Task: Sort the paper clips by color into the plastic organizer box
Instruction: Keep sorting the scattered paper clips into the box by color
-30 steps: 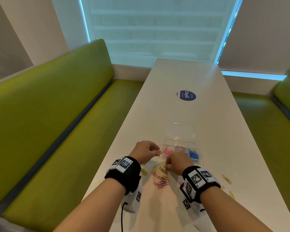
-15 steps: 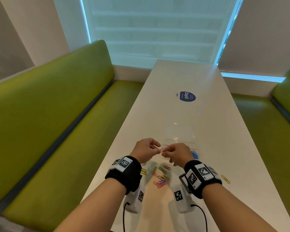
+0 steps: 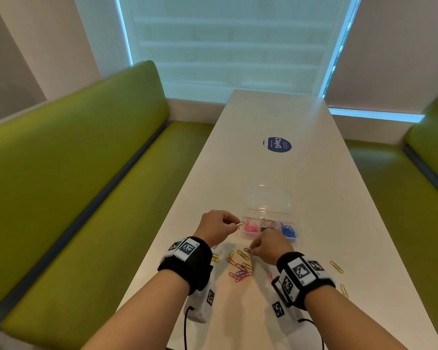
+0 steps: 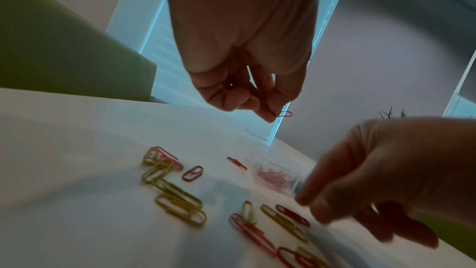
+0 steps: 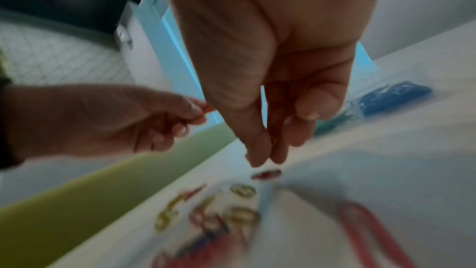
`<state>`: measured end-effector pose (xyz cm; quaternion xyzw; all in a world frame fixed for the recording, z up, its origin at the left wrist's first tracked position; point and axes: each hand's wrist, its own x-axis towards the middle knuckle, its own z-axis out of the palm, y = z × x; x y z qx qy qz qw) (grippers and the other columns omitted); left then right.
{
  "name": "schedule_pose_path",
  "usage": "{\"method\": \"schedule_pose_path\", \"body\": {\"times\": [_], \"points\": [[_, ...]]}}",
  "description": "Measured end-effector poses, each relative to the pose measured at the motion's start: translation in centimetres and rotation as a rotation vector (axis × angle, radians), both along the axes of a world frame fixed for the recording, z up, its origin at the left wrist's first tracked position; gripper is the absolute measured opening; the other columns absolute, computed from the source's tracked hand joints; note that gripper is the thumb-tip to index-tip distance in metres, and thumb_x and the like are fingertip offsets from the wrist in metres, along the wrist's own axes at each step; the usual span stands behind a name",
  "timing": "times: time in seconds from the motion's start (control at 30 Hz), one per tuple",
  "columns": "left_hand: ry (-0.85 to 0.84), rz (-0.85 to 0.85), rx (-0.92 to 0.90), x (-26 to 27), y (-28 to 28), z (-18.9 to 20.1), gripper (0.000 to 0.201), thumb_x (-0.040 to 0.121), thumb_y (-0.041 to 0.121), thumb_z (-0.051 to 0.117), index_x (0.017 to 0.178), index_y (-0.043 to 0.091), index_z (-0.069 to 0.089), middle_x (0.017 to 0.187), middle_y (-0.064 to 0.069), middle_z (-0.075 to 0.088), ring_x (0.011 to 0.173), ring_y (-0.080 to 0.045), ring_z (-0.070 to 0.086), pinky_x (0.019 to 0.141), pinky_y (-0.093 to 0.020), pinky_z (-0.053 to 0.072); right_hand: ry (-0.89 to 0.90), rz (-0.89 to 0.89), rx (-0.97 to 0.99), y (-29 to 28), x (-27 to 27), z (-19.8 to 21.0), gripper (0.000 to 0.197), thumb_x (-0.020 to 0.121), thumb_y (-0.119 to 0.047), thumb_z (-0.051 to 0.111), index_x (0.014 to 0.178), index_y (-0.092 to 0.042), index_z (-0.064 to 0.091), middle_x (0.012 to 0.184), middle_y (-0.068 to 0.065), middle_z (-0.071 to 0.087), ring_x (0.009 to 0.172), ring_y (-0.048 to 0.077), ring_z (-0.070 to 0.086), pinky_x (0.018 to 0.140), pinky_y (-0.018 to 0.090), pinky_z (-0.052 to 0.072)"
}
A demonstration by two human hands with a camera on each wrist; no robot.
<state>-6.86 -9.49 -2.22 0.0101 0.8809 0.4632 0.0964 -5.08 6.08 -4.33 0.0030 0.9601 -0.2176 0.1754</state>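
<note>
A red clip (image 3: 239,225) is pinched by the left hand (image 3: 216,227) beside the box (image 3: 268,229); nearer, the right hand (image 3: 269,248) fingers are held together above loose clips (image 3: 240,271).

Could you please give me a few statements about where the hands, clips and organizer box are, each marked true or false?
1. The left hand pinches a red paper clip. True.
2. The plastic organizer box has its lid closed. False: the clear lid lies open behind it.
3. Blue clips fill the box's rightmost compartment. True.
4. The right hand is inside the box. False: it reaches down to the loose clips on the table.
5. Every loose clip is pink. False: yellow ones lie there too.
</note>
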Motion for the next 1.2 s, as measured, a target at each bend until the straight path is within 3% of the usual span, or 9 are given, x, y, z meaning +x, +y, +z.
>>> {"method": "schedule_pose_path", "body": {"times": [0.2,0.37,0.53,0.7,0.87,1.03,1.1,1.2], "points": [[-0.005,0.001,-0.017,0.0,0.0,-0.3,0.018,0.089,0.014,0.059,0.101,0.012,0.072,0.101,-0.004,0.07,0.064,0.0,0.05,0.053,-0.009,0.038,0.005,-0.058,0.093,0.6,0.4,-0.7,0.013,0.084,-0.018,0.064,0.092,-0.021,0.073,0.102,-0.003,0.07,0.095,0.013,0.062,0.087,0.027,0.053],[-0.018,-0.025,-0.047,-0.1,0.3,-0.5,0.018,0.09,0.016,0.059,0.102,0.013,0.072,0.097,-0.004,0.069,0.057,-0.002,0.048,0.042,-0.009,0.038,0.059,-0.072,0.138,0.9,0.2,-0.5,0.017,0.084,-0.025,0.064,0.099,-0.021,0.07,0.107,-0.002,0.067,0.1,0.014,0.061,0.085,0.027,0.051],[0.012,-0.049,-0.091,-0.2,0.6,0.1,0.021,0.09,0.013,0.058,0.106,0.012,0.071,0.109,-0.004,0.069,0.093,-0.015,0.063,0.071,-0.016,0.046,0.075,-0.033,0.152,-0.3,-0.1,-0.5,0.024,0.087,-0.031,0.062,0.108,-0.02,0.067,0.117,0.002,0.064,0.109,0.018,0.059,0.089,0.03,0.048],[0.02,-0.047,-0.102,-0.8,1.1,0.2,0.023,0.089,0.011,0.057,0.108,0.012,0.07,0.111,-0.005,0.067,0.085,-0.008,0.055,0.071,-0.016,0.046,0.0,-0.034,0.178,-0.9,-1.1,-1.2,0.02,0.087,-0.025,0.061,0.102,-0.017,0.07,0.107,0.004,0.068,0.1,0.02,0.063,0.086,0.03,0.053],[0.02,-0.058,-0.141,-1.2,1.5,-0.1,0.024,0.089,0.011,0.056,0.108,0.013,0.071,0.111,-0.005,0.069,0.101,-0.014,0.061,0.078,-0.014,0.043,-0.115,-0.031,0.163,-0.8,-1.9,-1.3,0.023,0.08,-0.024,0.069,0.099,-0.011,0.067,0.095,0.003,0.066,0.094,0.02,0.063,0.084,0.03,0.054],[0.025,-0.069,-0.163,-1.6,1.6,-0.3,0.024,0.089,0.011,0.056,0.108,0.013,0.071,0.112,-0.003,0.069,0.104,-0.013,0.061,0.082,-0.012,0.039,-0.127,-0.019,0.103,-0.4,-2.1,-1.7,0.022,0.08,-0.027,0.067,0.093,-0.009,0.067,0.09,0.006,0.066,0.09,0.022,0.065,0.082,0.033,0.056],[0.026,-0.066,-0.166,-1.7,1.4,-0.4,0.024,0.089,0.011,0.056,0.108,0.013,0.071,0.111,-0.003,0.069,0.103,-0.013,0.061,0.081,-0.012,0.04,-0.13,0.014,0.104,-0.4,-1.9,-1.5,0.02,0.078,-0.028,0.069,0.086,-0.01,0.067,0.086,0.006,0.066,0.087,0.021,0.066,0.081,0.033,0.056],[0.04,-0.047,-0.173,-2.1,1.1,-0.3,0.023,0.089,0.011,0.056,0.107,0.013,0.071,0.109,-0.003,0.07,0.097,-0.011,0.061,0.076,-0.009,0.038,-0.053,0.009,0.029,0.4,-2.1,-0.2,0.022,0.079,-0.027,0.068,0.063,-0.016,0.059,0.075,0.001,0.062,0.075,0.016,0.062,0.077,0.03,0.056]]}}
